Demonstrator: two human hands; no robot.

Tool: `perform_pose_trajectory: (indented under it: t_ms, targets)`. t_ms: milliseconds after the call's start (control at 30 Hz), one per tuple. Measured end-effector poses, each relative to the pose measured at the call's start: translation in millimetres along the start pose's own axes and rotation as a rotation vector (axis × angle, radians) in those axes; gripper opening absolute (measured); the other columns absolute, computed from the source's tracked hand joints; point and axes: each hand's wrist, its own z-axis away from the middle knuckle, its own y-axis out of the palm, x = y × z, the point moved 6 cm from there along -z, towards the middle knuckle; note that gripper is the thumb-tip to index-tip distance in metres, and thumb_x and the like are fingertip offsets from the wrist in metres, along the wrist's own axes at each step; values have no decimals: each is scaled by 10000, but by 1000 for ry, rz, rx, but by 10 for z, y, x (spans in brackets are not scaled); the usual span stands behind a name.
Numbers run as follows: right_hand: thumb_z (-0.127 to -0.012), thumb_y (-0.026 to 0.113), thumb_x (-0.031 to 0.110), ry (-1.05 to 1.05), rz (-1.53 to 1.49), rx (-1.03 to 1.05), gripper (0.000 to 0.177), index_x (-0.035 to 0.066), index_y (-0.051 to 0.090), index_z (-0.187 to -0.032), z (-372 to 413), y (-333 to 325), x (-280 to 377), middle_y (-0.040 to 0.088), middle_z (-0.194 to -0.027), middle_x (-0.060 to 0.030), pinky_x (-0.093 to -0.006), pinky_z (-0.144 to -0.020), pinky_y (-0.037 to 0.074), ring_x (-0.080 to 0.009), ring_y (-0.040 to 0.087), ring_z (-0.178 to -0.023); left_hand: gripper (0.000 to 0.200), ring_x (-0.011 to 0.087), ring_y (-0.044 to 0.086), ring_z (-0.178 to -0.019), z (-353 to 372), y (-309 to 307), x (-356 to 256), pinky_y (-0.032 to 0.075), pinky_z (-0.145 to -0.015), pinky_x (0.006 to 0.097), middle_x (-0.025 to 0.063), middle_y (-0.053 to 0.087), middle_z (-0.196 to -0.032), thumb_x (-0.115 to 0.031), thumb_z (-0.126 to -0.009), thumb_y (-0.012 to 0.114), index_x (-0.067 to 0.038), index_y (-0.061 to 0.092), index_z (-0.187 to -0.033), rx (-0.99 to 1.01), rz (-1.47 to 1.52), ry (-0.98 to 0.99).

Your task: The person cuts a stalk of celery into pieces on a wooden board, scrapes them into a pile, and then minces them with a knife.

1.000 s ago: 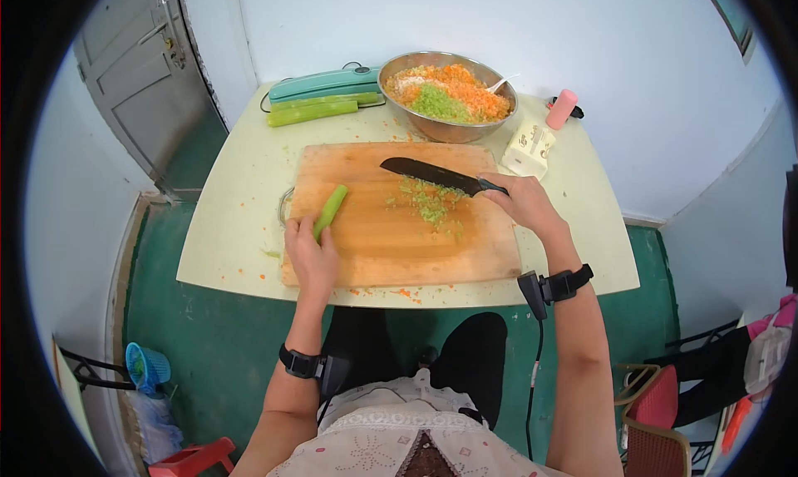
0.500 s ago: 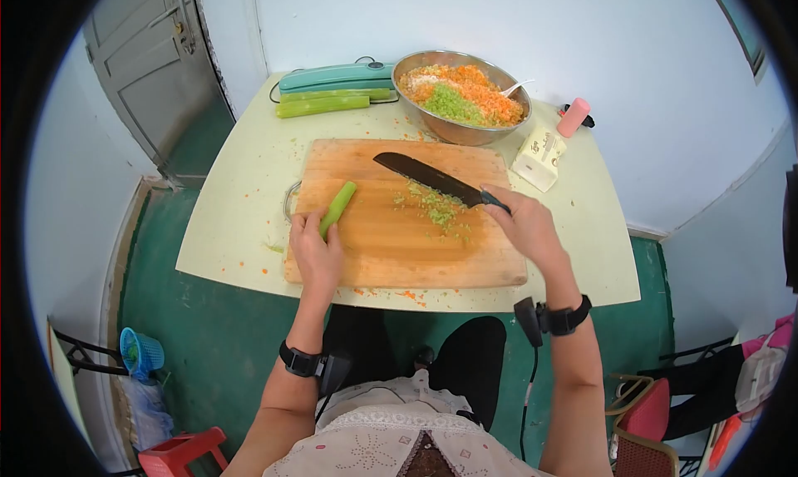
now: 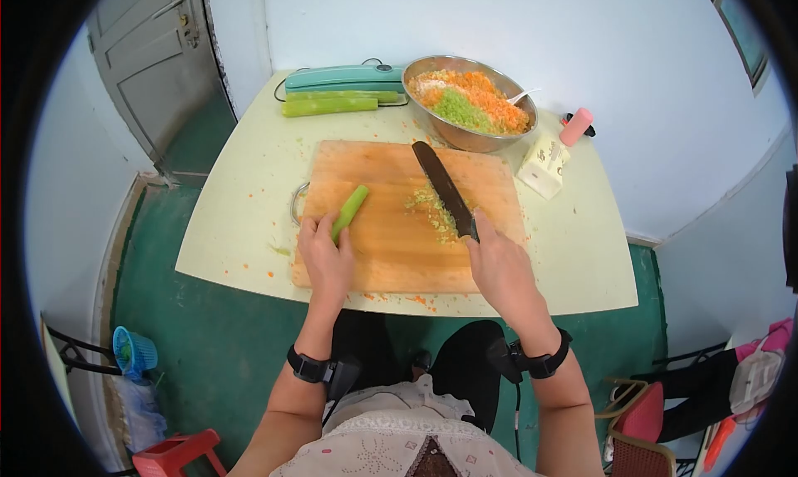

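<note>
My left hand [image 3: 326, 259] is closed around the lower end of a short green stalk piece [image 3: 352, 210], which looks like peeled celtuce, on the left of the wooden cutting board [image 3: 391, 273]. In my right hand [image 3: 501, 269] is the handle of a dark-bladed kitchen knife [image 3: 442, 182]. Its blade points away from me and lies across the right half of the board. Finely chopped green bits [image 3: 426, 207] are scattered beside the blade, mostly to its left.
A metal bowl [image 3: 470, 138] of shredded orange and green vegetables with a white spoon stands behind the board. Green stalks [image 3: 328, 108] lie by a teal appliance [image 3: 345, 79]. A tissue pack [image 3: 544, 168] and pink bottle [image 3: 576, 126] are at right.
My right hand has moved down and left, turning the knife so its blade points more directly away from me. My left hand still holds the green stalk piece.
</note>
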Motion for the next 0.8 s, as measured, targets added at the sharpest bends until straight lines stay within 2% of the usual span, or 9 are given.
perform_pose_trajectory:
  t_ms: [67,167,367,467,600,700,767,800]
  targets:
    - [-892,518,125,14,-11,14,434,-95,424,-1253,-3,102,-6,622,-736,-223,-447,-579,491,-366,620,-643,287,326,539,-904,16,-4,-1,440,-789,376,163,522,-942,37,-764,604,32,601,-1050,-6,-2,10]
    - [-896,522,154,77,17,62,432,-15,428,-1283,-3,249,-62,625,-776,-251,-481,-642,479,-416,611,-727,282,322,541,-902,-5,-2,12,439,-792,374,162,525,-938,37,-765,604,34,603,-1047,-13,3,13]
    - [-888,532,140,86,-28,-26,447,-38,425,-1284,25,35,2,624,-759,-242,-466,-627,482,-412,608,-703,291,315,532,-890,14,-2,-9,431,-789,380,157,522,-927,35,-755,615,34,606,-1046,-24,15,26]
    - [-880,483,69,45,79,85,434,-118,407,-1264,37,245,-77,609,-725,-227,-427,-563,492,-363,620,-647,308,314,514,-881,8,12,22,414,-780,398,145,507,-899,26,-737,635,33,610,-1045,-35,33,35]
    - [-894,484,105,76,-32,8,431,-67,416,-1283,84,223,-116,612,-743,-238,-459,-597,485,-392,611,-681,317,339,516,-895,33,35,26,414,-787,425,163,517,-916,7,-726,643,29,608,-1041,-20,2,38]
    - [-896,495,135,143,-50,-7,442,-18,418,-1303,124,244,-127,619,-766,-246,-489,-625,476,-420,601,-707,307,378,512,-904,53,72,38,407,-786,479,197,534,-946,-37,-726,643,24,607,-1024,-113,-84,129]
    - [-897,509,159,185,-51,27,460,-2,408,-1315,118,286,-150,625,-781,-245,-496,-635,473,-421,607,-734,252,391,528,-895,53,88,41,427,-798,454,211,553,-915,-13,-716,643,22,607,-963,-72,-80,51]
    - [-897,517,170,209,-55,63,471,-2,400,-1320,106,313,-166,628,-789,-244,-492,-637,475,-411,617,-750,323,396,520,-940,38,94,62,417,-824,473,226,548,-983,-44,-721,650,12,599,-1035,-1,-86,36]
